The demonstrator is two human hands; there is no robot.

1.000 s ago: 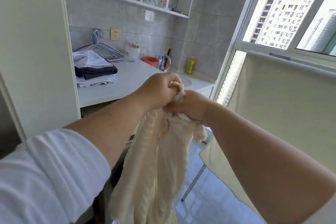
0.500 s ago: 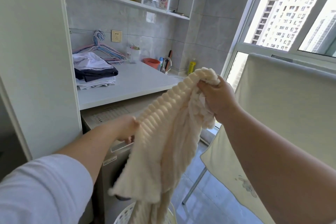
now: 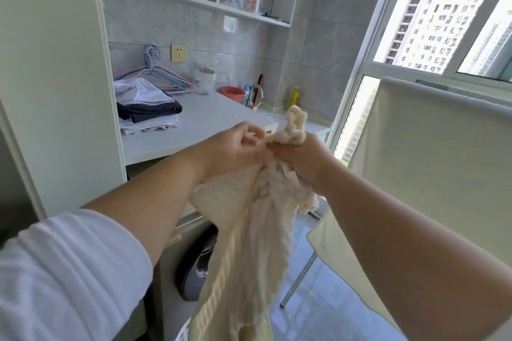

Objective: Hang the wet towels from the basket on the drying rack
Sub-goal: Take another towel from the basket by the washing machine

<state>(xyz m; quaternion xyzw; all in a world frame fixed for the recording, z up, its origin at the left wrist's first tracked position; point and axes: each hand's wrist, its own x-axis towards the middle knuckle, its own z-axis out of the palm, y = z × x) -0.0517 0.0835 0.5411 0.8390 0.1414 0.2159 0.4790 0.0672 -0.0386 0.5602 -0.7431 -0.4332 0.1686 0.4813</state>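
Note:
A cream ribbed towel [image 3: 257, 243] hangs bunched in front of me at chest height. My right hand [image 3: 300, 159] grips its upper edge, and a twisted end sticks up above the fist. My left hand [image 3: 238, 147] is right beside it, its fingers curled at the same edge and pinching the cloth. The towel's lower end drops into a white basket [image 3: 184, 333], only a bit of whose rim shows at the bottom. At the right, a pale towel [image 3: 443, 163] is draped over the drying rack [image 3: 297, 281], which shows one grey leg.
A white counter [image 3: 199, 122] with folded clothes [image 3: 146, 108], hangers and a sink tap lies straight ahead. Below it sits a washing machine [image 3: 194, 266]. A tall white cabinet [image 3: 55, 77] stands at the left, a window at the right. Tiled floor shows between machine and rack.
My left hand has come back up from the towel's lower part to the top edge beside my right hand. My right hand has dropped a little with the towel.

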